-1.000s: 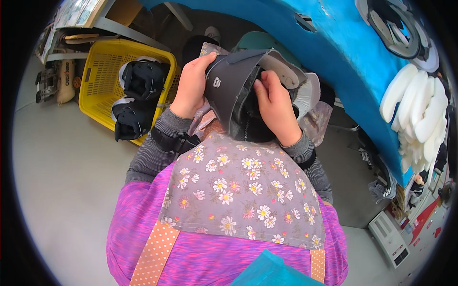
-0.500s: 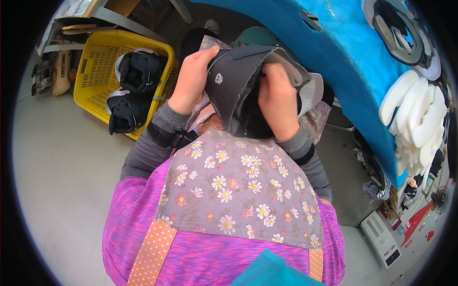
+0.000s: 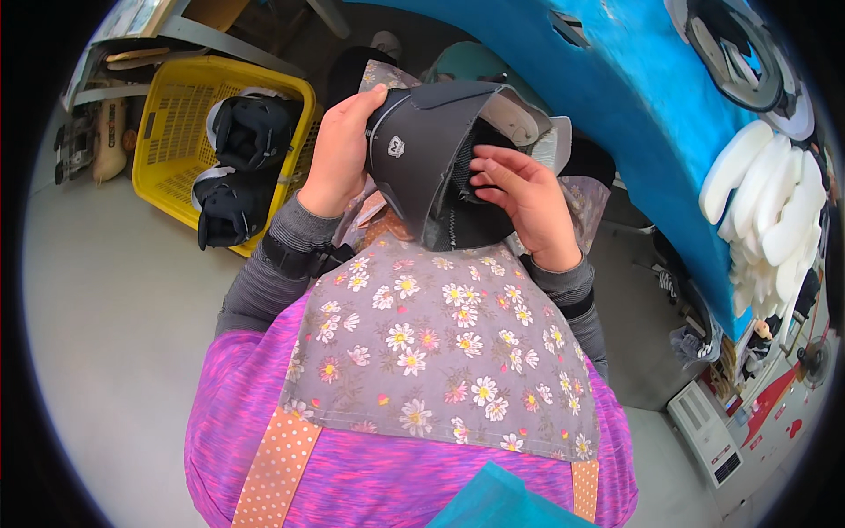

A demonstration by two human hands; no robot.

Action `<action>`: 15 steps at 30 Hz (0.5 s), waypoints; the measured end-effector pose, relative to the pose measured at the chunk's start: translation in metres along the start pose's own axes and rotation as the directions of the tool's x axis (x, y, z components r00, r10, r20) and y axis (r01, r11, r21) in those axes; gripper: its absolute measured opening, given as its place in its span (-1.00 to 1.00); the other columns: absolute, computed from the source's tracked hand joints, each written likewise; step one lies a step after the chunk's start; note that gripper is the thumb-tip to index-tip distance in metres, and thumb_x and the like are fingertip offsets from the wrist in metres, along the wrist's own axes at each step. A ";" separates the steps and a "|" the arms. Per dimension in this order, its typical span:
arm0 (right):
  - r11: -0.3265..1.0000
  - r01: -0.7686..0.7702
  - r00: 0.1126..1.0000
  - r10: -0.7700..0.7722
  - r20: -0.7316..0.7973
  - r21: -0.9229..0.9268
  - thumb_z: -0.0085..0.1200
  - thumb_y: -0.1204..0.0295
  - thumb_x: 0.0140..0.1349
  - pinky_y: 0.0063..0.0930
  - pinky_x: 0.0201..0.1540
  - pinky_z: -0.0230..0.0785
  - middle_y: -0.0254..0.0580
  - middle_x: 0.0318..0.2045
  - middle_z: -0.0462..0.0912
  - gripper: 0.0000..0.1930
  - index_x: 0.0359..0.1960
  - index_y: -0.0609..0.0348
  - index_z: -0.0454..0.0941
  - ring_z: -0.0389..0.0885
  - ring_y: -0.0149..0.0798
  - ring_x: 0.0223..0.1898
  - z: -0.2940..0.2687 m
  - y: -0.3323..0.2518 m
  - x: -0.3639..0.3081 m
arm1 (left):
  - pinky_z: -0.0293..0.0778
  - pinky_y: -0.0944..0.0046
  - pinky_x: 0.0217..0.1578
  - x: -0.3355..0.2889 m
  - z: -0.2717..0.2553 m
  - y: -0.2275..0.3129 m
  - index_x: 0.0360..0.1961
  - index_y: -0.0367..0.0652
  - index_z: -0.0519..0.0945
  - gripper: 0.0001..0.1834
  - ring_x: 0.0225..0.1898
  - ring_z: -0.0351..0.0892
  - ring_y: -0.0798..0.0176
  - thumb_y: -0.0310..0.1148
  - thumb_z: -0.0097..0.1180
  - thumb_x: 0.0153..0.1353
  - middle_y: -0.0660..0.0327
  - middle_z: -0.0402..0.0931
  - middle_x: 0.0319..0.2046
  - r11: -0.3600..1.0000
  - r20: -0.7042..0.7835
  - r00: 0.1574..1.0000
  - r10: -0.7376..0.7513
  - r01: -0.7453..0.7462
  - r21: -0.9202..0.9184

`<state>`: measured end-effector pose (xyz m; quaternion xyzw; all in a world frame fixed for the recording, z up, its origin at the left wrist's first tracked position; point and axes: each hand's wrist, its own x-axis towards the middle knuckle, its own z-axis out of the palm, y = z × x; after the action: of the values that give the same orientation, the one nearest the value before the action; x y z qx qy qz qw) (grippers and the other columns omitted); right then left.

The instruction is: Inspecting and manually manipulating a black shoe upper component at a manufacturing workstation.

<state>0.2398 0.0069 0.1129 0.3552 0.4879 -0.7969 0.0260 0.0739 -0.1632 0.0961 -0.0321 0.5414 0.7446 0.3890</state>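
Observation:
My left hand (image 3: 339, 154) grips the left side of a black padded piece that looks like a boot upper (image 3: 418, 145). The thumb lies over its top edge. A small white emblem marks the smooth outer face, and pale stitching runs along the dark inside. At the opening on the right is my right hand (image 3: 532, 198), fingers loosely apart beside the mesh lining (image 3: 465, 167). Whether the fingertips touch the lining is hard to tell. Beyond the fingers, a beige padded flap (image 3: 519, 123) and a pale grey panel (image 3: 556, 145) show at the far side of the opening.
Left of me stands a yellow plastic basket (image 3: 151, 132) holding two black and white boot-like pieces (image 3: 251, 132). A blue-covered table (image 3: 651, 123) curves along the right, bearing a pile of white foam pads (image 3: 766, 202) and grey-and-black padded parts (image 3: 731, 53). A flowered apron (image 3: 458, 343) covers my lap.
My right hand has drawn back from inside the boot upper, and its curled fingers have opened. The upper has shifted slightly left, with my left hand still gripping it.

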 end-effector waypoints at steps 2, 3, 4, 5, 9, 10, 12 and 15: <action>0.993 -0.116 0.988 0.113 0.101 0.025 0.12 0.35 0.35 -0.60 -0.15 0.49 -0.27 -0.20 0.62 -0.69 0.02 0.30 0.55 0.60 -0.43 -0.20 -0.001 -0.002 0.001 | 0.53 0.41 -0.27 0.000 0.000 0.000 -0.16 -0.33 0.62 -0.68 -0.33 0.64 0.37 -0.25 -0.01 0.37 0.17 0.66 -0.30 1.000 0.010 1.000 -0.010 0.010 -0.012; 0.993 -0.113 0.990 0.110 0.091 0.033 0.12 0.35 0.35 -0.60 -0.15 0.49 -0.27 -0.20 0.62 -0.69 0.02 0.30 0.55 0.60 -0.43 -0.20 -0.002 -0.002 0.003 | 0.53 0.41 -0.27 0.001 0.000 0.001 -0.16 -0.32 0.62 -0.68 -0.33 0.64 0.37 -0.25 -0.01 0.37 0.16 0.66 -0.30 0.999 0.015 1.000 -0.016 0.016 -0.028; 0.986 -0.163 0.979 0.159 0.128 0.022 0.11 0.34 0.35 -0.61 -0.15 0.48 -0.29 -0.22 0.62 -0.73 -0.04 0.28 0.56 0.59 -0.45 -0.20 -0.003 -0.001 0.007 | 0.54 0.41 -0.27 -0.001 0.002 0.003 -0.16 -0.32 0.62 -0.68 -0.33 0.64 0.36 -0.26 -0.01 0.37 0.16 0.66 -0.30 1.000 0.022 1.000 -0.017 0.017 -0.023; 0.978 -0.210 0.964 0.206 0.167 0.009 0.11 0.34 0.36 -0.61 -0.16 0.47 -0.31 -0.23 0.62 -0.76 -0.09 0.26 0.58 0.59 -0.47 -0.20 -0.003 -0.001 0.010 | 0.54 0.41 -0.27 0.000 0.002 0.003 -0.16 -0.32 0.62 -0.68 -0.33 0.64 0.36 -0.26 -0.01 0.37 0.16 0.66 -0.30 1.000 0.028 0.999 -0.019 0.019 -0.018; 0.995 -0.095 0.984 0.093 0.153 0.006 0.13 0.40 0.34 -0.62 -0.22 0.44 -0.37 -0.29 0.59 -0.89 -0.29 0.15 0.53 0.56 -0.52 -0.29 -0.001 0.009 0.018 | 0.52 0.43 -0.30 0.000 0.004 0.003 -0.18 -0.35 0.62 -0.71 -0.35 0.62 0.39 -0.30 0.01 0.35 0.19 0.65 -0.32 0.999 0.011 1.000 0.006 -0.005 -0.039; 0.996 -0.093 0.985 0.090 0.151 0.012 0.13 0.40 0.34 -0.62 -0.22 0.44 -0.37 -0.29 0.59 -0.89 -0.29 0.15 0.53 0.56 -0.52 -0.29 0.002 0.011 0.016 | 0.52 0.43 -0.30 0.000 0.004 0.003 -0.18 -0.35 0.62 -0.71 -0.35 0.62 0.39 -0.30 0.01 0.35 0.20 0.65 -0.33 0.999 0.010 1.000 0.006 -0.006 -0.048; 0.844 0.445 0.888 -0.460 0.021 -0.301 0.17 0.47 0.25 -0.53 -0.30 0.41 -0.33 -0.32 0.59 -0.85 -0.37 0.23 0.45 0.56 -0.43 -0.28 0.014 0.008 0.007 | 0.53 0.41 -0.26 -0.001 -0.002 -0.002 -0.16 -0.32 0.62 -0.71 -0.32 0.63 0.37 -0.29 0.01 0.35 0.18 0.66 -0.29 0.998 -0.007 1.000 -0.021 0.021 -0.059; 0.060 0.676 0.465 -0.808 0.362 -0.735 0.17 0.63 0.06 -0.34 -0.27 0.46 -0.15 -0.33 0.55 -0.84 -0.36 0.24 0.44 0.57 -0.13 -0.30 0.014 -0.007 0.000 | 0.54 0.39 -0.20 -0.002 -0.004 0.001 -0.14 -0.29 0.61 -0.71 -0.27 0.65 0.34 -0.28 0.01 0.36 0.17 0.66 -0.25 0.994 -0.023 0.998 -0.067 0.064 -0.093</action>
<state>0.2301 -0.0007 0.1219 0.0534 0.9005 -0.3424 -0.2628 0.0732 -0.1678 0.0957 -0.0777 0.5100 0.7553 0.4042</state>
